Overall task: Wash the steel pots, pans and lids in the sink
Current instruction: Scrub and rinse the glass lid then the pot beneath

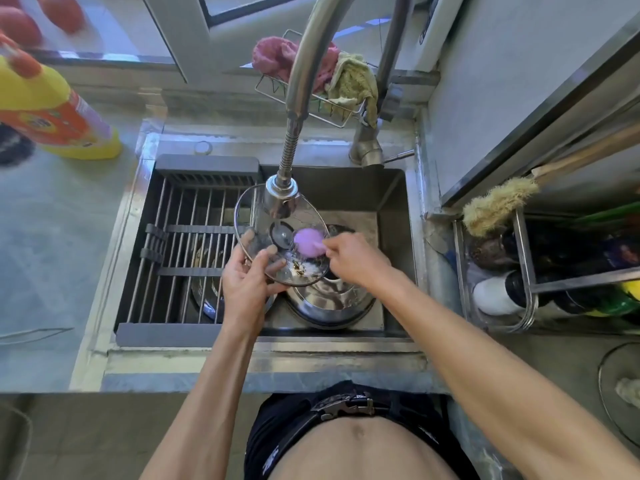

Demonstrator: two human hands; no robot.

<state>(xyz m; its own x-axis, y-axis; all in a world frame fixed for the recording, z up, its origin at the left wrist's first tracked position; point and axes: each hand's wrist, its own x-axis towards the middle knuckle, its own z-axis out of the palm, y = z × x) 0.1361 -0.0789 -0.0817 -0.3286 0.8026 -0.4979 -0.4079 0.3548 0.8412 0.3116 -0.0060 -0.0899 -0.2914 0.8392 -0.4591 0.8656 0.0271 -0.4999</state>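
Observation:
A round glass lid (254,211) with a steel rim is tilted over the sink (391,216), right under the faucet head (281,199). My left hand (247,280) grips its lower left edge, thumb on the glass. My right hand (353,256) pinches a purple scrubber (308,242) and presses it against the lid beside the central knob. Food bits cling to the lid's lower part. Below the lid a steel pot (329,303) stands in the sink. Another steel pan (204,296) lies under the rack.
A grey drying rack (187,244) covers the sink's left half. An orange-yellow detergent bottle (52,109) lies on the left counter. Cloths hang in a wire basket (332,112) behind the faucet. Bottles and a brush (495,206) fill a steel rack on the right.

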